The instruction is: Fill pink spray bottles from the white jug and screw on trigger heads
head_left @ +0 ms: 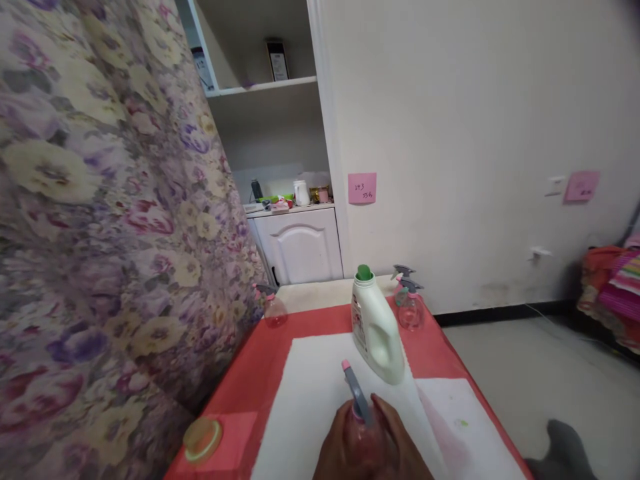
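Note:
Near the front of the table I hold a pink see-through spray bottle (364, 443) with a grey trigger head and pink nozzle tip. My left hand (334, 448) wraps its left side, and my right hand (401, 443) closes round its right side. The nozzle points away and slightly left. Beyond it a pale green jug (376, 330) with a handle stands upright, a green piece in its mouth. White paper (305, 393) lies beneath the jug and under my hands.
Similar spray bottles stand at the back left (275, 310) and back right (411, 310) of the red-covered table (250, 373). A round yellowish container (203, 439) sits front left. A second white sheet (465, 427) lies right. The flowered curtain (125, 267) borders the left side.

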Tool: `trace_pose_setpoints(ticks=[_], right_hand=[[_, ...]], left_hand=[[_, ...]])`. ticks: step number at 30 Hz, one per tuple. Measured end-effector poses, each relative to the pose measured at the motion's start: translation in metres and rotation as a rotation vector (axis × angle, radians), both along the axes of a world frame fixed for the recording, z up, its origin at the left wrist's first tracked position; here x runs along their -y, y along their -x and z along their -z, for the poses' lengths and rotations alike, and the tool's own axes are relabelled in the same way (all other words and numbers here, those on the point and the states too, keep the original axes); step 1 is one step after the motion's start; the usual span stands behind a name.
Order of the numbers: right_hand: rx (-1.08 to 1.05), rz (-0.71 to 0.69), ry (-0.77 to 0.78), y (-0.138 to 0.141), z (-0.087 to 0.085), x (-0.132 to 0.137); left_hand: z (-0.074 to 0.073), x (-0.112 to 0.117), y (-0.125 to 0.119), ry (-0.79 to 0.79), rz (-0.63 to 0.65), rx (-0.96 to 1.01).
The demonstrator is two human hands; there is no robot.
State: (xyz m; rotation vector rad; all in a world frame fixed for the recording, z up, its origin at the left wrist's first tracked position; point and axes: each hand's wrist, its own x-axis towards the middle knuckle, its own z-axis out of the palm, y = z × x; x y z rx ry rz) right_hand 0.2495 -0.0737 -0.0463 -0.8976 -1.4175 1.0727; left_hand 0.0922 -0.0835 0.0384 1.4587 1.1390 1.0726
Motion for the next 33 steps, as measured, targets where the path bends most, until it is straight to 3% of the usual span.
trace_pose_setpoints(ticks=[3, 7, 10, 13, 16, 22, 27, 33], right_hand=[[0.007, -0.045, -0.006, 0.004, -0.004, 0.002], [0.004, -0.073, 0.023, 0.004, -0.013, 0.004], [-0.009, -0.062, 0.04, 0.004, -0.021, 0.006], [-0.004, -0.065, 0.041, 0.004, -0.027, 0.007], [-0.023, -0.087, 0.012, 0.004, -0.031, 0.008], [-0.037, -0.06, -0.052, 0.006, -0.021, 0.003], [-0.048, -0.079, -0.073, 0.008, -0.008, -0.003], [-0.047, -0.097, -0.045, 0.002, -0.016, 0.001]], left_hand=[[0.003, 0.003, 0.0, 0.005, 0.135, 0.117], [0.002, 0.007, 0.004, -0.016, -0.014, 0.035], [-0.013, 0.011, 0.003, -0.117, -0.135, -0.09], [-0.033, 0.011, -0.003, -0.148, -0.133, -0.122], [-0.042, 0.008, -0.009, -0.146, -0.147, -0.106], [-0.038, 0.002, -0.013, -0.163, -0.154, -0.109], [-0.045, 0.002, -0.011, -0.198, -0.105, -0.146], [-0.047, 0.001, -0.008, -0.201, -0.055, -0.151]])
